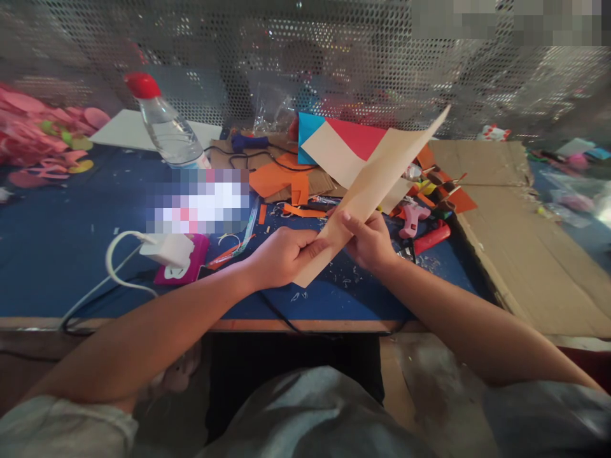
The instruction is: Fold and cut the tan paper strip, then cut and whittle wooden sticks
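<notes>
Between my hands, above the table's front half, a cream sheet of paper (377, 184) is held at a slant, its far end rising to the upper right. My left hand (289, 254) grips the lower end, thumb on top. A little farther up, my right hand (370, 238) pinches the right edge with its thumb over the sheet; its other fingers are mostly hidden underneath. Behind the sheet lie blue paper (309, 130), red paper (358, 137) and another cream piece (329, 156). Right of my right hand are a pink glue gun (413, 216) and a red-handled tool (432, 238).
A red-capped bottle (174, 130) stands tilted in view at left, near a magenta power strip (198, 254) with a white plug (169, 248). Orange paper scraps (274, 178) and cords litter the blue table (95, 210). Cardboard (534, 254) covers the right side; a perforated metal screen (214, 57) rises behind.
</notes>
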Motion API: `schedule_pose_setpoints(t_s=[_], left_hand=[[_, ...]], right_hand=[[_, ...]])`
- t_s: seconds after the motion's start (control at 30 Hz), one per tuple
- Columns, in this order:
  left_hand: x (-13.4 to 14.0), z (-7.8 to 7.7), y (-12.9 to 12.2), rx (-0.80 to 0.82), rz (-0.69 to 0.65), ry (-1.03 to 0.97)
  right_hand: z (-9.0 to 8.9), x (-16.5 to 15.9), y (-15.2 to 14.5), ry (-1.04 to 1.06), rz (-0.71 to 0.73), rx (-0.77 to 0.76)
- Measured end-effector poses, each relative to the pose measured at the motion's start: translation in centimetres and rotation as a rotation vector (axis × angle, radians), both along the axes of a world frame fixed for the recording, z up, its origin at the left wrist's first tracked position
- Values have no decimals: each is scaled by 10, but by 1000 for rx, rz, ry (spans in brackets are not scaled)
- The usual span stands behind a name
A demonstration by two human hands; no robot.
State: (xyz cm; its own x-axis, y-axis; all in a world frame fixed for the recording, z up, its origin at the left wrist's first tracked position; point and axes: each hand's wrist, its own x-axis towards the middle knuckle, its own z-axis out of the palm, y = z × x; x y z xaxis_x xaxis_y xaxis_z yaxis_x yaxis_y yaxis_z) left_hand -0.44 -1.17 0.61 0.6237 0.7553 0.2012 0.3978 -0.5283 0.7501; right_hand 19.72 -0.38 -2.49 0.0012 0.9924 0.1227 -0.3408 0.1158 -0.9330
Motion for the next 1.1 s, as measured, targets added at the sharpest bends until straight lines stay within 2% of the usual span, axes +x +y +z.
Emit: schedule_pose_setpoints(t_s=[0.17, 0.4, 0.7, 0.93, 1.1], left_hand=[[0, -1, 0, 69, -34, 43], [0, -2, 0, 92, -31, 35], [1, -1, -1, -17, -55, 8], [1, 3, -2, -74, -62, -8], [0, 2, -2, -62, 11, -30]], right_hand=[[8, -2, -6, 7, 35, -47], [6, 3, -3, -52, 87, -28], [6, 2, -4, 54, 120, -67], [4, 4, -3, 22, 105, -93], [-1, 3, -3, 7, 139, -117]])
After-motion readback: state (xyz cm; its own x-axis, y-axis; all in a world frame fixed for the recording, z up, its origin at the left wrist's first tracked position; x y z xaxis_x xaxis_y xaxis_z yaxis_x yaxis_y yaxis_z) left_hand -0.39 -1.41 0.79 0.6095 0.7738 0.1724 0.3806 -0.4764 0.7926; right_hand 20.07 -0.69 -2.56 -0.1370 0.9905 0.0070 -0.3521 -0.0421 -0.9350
